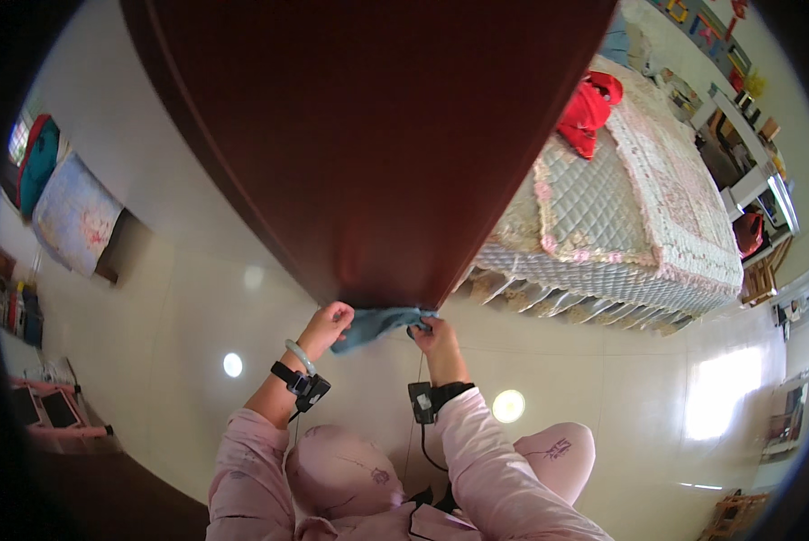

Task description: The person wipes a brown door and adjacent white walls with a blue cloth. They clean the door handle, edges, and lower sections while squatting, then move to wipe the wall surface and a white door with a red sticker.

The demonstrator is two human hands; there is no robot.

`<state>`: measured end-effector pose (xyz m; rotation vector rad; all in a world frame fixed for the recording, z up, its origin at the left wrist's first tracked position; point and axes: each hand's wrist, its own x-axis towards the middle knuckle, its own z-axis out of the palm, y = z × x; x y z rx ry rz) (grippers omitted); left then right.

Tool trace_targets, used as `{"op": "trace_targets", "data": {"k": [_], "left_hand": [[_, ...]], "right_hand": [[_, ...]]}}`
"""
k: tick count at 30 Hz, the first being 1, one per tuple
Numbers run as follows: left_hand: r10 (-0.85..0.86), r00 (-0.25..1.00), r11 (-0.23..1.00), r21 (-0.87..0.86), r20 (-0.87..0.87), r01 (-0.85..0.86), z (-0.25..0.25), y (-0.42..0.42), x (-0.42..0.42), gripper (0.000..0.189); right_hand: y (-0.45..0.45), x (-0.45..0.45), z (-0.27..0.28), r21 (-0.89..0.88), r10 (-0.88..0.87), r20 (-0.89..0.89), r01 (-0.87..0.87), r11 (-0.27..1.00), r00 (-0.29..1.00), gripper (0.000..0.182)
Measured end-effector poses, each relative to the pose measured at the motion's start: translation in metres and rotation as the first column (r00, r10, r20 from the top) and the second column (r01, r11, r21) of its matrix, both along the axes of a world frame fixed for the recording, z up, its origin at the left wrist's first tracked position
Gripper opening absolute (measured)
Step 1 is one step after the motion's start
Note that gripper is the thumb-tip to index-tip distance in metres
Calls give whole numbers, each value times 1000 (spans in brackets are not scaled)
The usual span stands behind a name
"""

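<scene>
A tall, glossy, dark red-brown wooden panel (pixel 377 155), perhaps a door, stands right before me and narrows toward the floor. At its lower edge is a blue-grey cloth (pixel 377 326), stretched between my two hands. My right hand (pixel 438 346) pinches the cloth's right end close to the panel's lower right corner. On the other side, my left hand (pixel 325 331) has curled fingers against the cloth's left end; whether they grip it is unclear. Part of the cloth hangs loose by the left hand. Both wrists wear black strapped devices, and a pale bangle (pixel 300 356) circles the left one.
To the right stands a bed (pixel 597 216) with a quilted, ruffled cover and a red cloth (pixel 588 111) on top. A cloth-covered piece of furniture (pixel 76 213) is at left. Below it lies a pink step ladder (pixel 63 409). Glossy pale tiles (pixel 546 365) form the floor.
</scene>
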<state>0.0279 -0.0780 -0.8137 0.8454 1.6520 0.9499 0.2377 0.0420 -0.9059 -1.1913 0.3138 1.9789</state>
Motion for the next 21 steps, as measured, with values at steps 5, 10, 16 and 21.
{"op": "trace_targets", "data": {"k": [5,10,16,21], "left_hand": [[-356,929,932,-107,-104,345,23,51,12,30],[-385,906,905,-264,-175,334,70,63,25,44],[-243,962,970,31,127,241,159,48,66,36],[81,993,971,230,-82,-60,239,35,91,45]], "right_hand": [[7,-5,-7,14,45,-34,-45,999,998,25],[1,-10,72,-35,64,-196,-73,997,979,29],[-17,-9,164,444,317,-10,-279,851,948,22],[-17,3,322,184,149,-382,-83,979,912,19]]}}
